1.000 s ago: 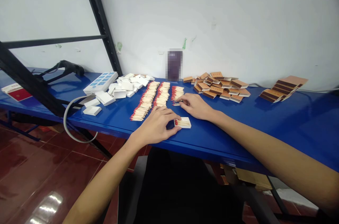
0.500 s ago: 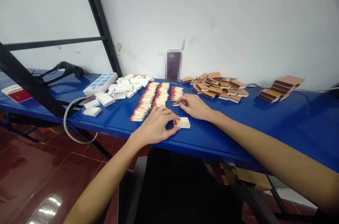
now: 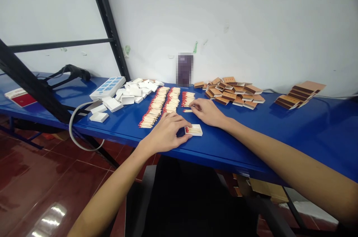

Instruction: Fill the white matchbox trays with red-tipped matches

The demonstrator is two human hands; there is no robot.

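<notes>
My left hand (image 3: 169, 131) grips the left end of a small white matchbox tray (image 3: 199, 132) between thumb and fingers near the table's front edge. Several red-tipped matchsticks lie inside the tray. Just behind it, my right hand (image 3: 207, 113) is closed, with thumb and fingertips pinching the plain ends of a few matchsticks (image 3: 187, 110). These lie slightly apart from the short row of matchsticks (image 3: 188, 99) behind them. Two longer rows of matchsticks (image 3: 154, 109) run along the left; my left hand hides the near end of one.
A heap of white trays (image 3: 134, 90) and a white box with blue squares (image 3: 109, 87) lie to the left. Brown matchbox sleeves (image 3: 229, 93) are piled at the back right, with a stack of sleeves (image 3: 299, 95) farther right. A black metal frame (image 3: 107, 20) rises at left.
The few matchsticks at my right fingertips now show a clearer gap from the short row. My left hand stays on the tray. The whole view has shifted slightly.
</notes>
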